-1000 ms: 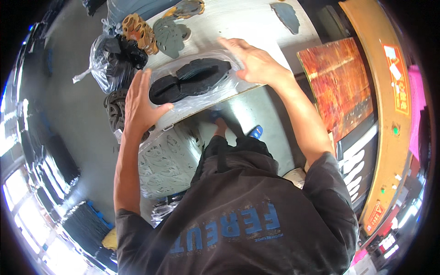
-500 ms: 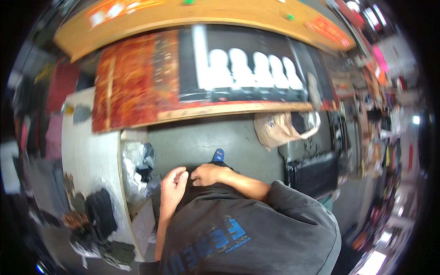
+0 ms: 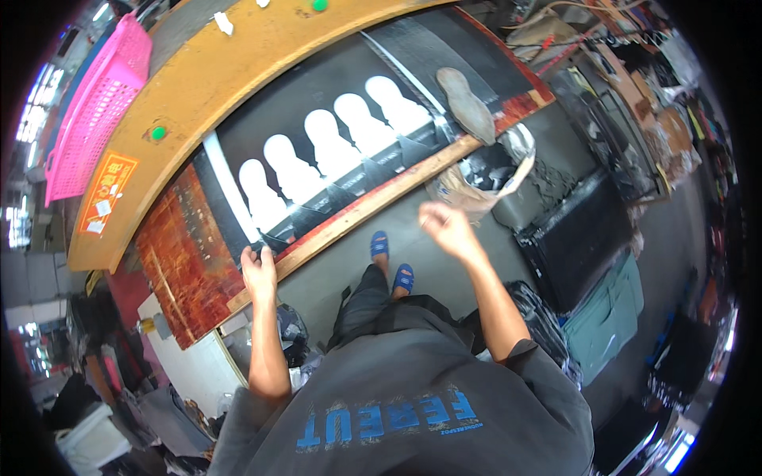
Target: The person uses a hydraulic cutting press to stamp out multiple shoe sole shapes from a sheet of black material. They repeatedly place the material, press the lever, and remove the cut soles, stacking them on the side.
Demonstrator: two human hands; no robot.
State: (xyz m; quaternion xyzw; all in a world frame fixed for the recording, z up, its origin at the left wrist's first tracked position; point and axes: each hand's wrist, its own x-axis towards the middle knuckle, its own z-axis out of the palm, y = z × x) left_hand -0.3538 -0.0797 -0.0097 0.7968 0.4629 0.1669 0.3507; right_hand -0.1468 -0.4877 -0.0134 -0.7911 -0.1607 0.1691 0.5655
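My left hand (image 3: 259, 274) is at the near left corner of a black sheet (image 3: 230, 127) on the bench, its fingers bent together. Whatever they may pinch there is too small to make out. Just beyond the fingertips ends a white strip (image 3: 228, 190). Several white insole-shaped pieces (image 3: 324, 141) lie in a slanting row on the sheet. My right hand (image 3: 448, 228) hovers over the floor in front of the bench, fingers curled in, with nothing visible in them. A grey sole-shaped piece (image 3: 467, 105) rests at the row's right end.
A yellow beam (image 3: 198, 87) spans the far side of the bench, with a pink basket (image 3: 99, 107) beyond it. By the bench's wooden front edge (image 3: 373, 202) stands an open beige bag (image 3: 468, 194). Black and green flat stacks (image 3: 607, 317) lie to the right.
My hands, close together at my waist before, are now apart: the left reached forward to the sheet's corner, the right moved out to the right. The view has turned, so the bench now slants.
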